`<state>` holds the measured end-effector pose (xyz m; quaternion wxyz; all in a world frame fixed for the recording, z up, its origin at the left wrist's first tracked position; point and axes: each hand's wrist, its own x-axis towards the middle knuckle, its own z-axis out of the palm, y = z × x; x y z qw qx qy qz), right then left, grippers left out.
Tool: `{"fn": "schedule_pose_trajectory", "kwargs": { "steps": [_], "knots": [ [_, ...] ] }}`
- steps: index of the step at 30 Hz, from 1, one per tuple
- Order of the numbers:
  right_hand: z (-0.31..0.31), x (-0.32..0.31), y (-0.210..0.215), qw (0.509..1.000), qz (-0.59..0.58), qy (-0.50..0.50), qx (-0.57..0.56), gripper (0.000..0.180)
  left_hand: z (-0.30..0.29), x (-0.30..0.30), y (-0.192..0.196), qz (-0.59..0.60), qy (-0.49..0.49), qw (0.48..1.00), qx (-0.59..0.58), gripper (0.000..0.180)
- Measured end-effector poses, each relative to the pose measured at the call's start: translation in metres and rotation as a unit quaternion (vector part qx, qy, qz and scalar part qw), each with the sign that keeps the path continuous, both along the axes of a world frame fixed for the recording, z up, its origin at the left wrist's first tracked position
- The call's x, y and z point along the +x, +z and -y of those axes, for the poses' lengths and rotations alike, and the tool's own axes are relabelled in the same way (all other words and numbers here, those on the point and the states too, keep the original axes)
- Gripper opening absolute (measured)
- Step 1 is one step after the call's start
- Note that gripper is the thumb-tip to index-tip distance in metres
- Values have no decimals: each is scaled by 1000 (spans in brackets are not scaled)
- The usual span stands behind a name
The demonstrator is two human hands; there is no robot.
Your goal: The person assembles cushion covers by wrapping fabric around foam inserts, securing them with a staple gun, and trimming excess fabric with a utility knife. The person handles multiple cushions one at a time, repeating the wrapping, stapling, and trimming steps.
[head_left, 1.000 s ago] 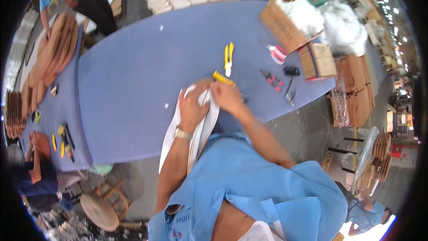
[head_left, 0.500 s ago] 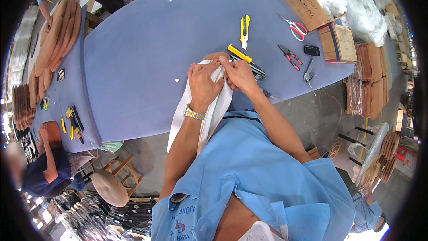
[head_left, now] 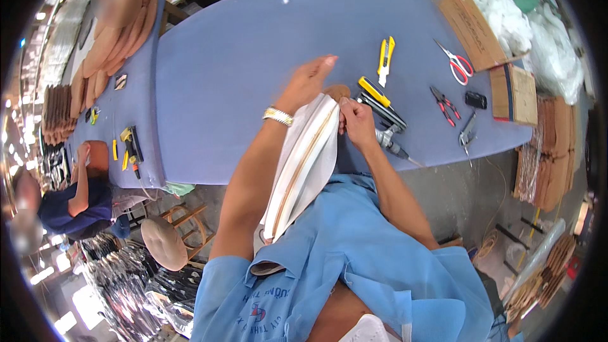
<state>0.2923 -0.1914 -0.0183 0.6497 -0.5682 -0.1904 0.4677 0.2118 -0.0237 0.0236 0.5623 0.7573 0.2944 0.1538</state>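
Observation:
A long piece of white fabric [head_left: 303, 168] with a narrow brown strip along its length stands on edge between my forearms, running from my shirt to the table. Brown material [head_left: 337, 91] shows at its far end. My right hand [head_left: 358, 120] has its fingers closed on the fabric's far right edge. Off to the left, my left hand [head_left: 310, 79] is raised clear of the fabric, slightly blurred, its fingers stretched out and holding nothing. Beside my right hand lie a grey air tool [head_left: 392, 142] and a yellow-and-black tool [head_left: 375, 90].
On the blue table [head_left: 253, 57] lie a yellow utility knife [head_left: 386, 61], red-handled scissors [head_left: 457, 66], pliers [head_left: 445, 106] and a black box [head_left: 475, 99]. A carton [head_left: 472, 28] of white stuffing stands far right. Another person [head_left: 76, 206] works at left, near stacked brown cushions [head_left: 126, 31].
My left hand has let go of the fabric and lifted away up and left. The right hand stays at the fabric's edge. The whole view has shifted, and the fabric's brown strip shows more.

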Motion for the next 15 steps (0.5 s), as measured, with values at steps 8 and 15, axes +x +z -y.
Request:
{"fn": "schedule_pose_trajectory", "kwargs": {
  "steps": [8,15],
  "knots": [
    [-9,-8,-29,996,79,-16,25,41,14,-8,-21,-45,-117,968,-218,65],
    [-1,-12,-37,996,-50,14,79,42,43,-39,-24,-10,-66,997,-31,61]
  ]
}}
